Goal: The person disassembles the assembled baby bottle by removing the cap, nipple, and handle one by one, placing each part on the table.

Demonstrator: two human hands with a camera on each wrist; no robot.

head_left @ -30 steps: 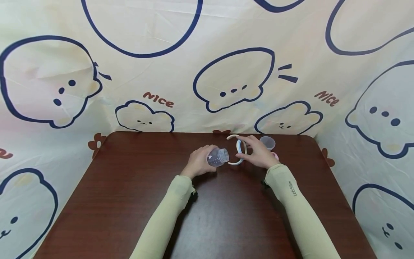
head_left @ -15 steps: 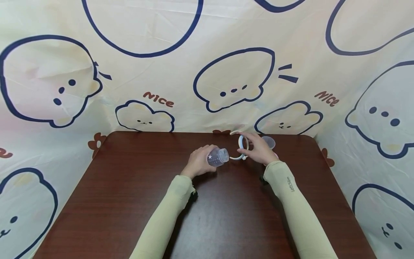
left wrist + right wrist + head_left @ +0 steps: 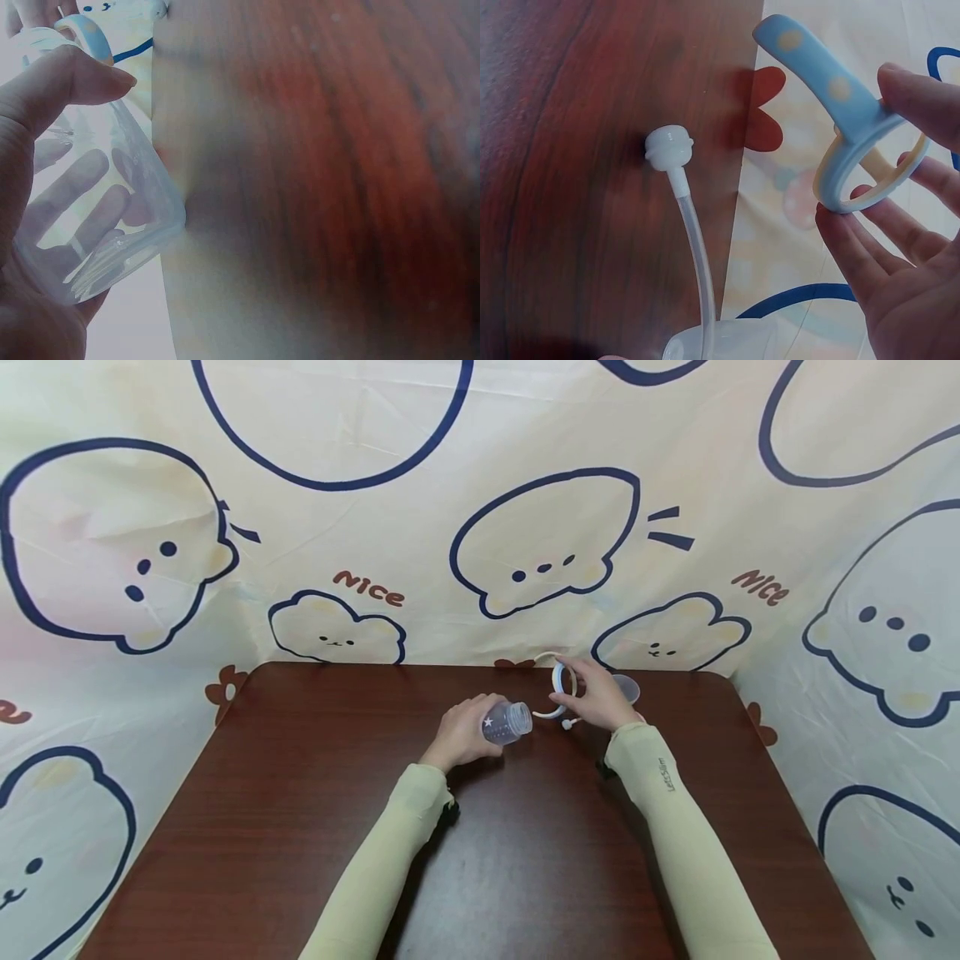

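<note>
My left hand (image 3: 463,732) grips a clear, open-necked baby bottle (image 3: 504,723) with a white star print. The bottle lies tilted on its side, its mouth turned to the right. In the left wrist view the thumb and fingers wrap round the clear wall of the bottle (image 3: 97,165). Just right of the mouth, my right hand (image 3: 597,693) pinches a bottle handle ring (image 3: 557,680) between thumb and fingertips. Seen from the right wrist, this handle ring (image 3: 855,124) is light blue with yellow dots outside and cream inside, with curved grips. A gap separates ring and bottle.
A straw (image 3: 697,255) with a white weighted end (image 3: 669,148) sticks out over the brown table (image 3: 337,827) below my right hand. Behind that hand stands a clear cap (image 3: 627,687). A printed cloth (image 3: 420,527) hangs past the table's far edge.
My right hand has carried the handle ring toward the far edge, first slightly right. The straw's white end has come into sight below it. My left hand and the bottle have stayed put.
</note>
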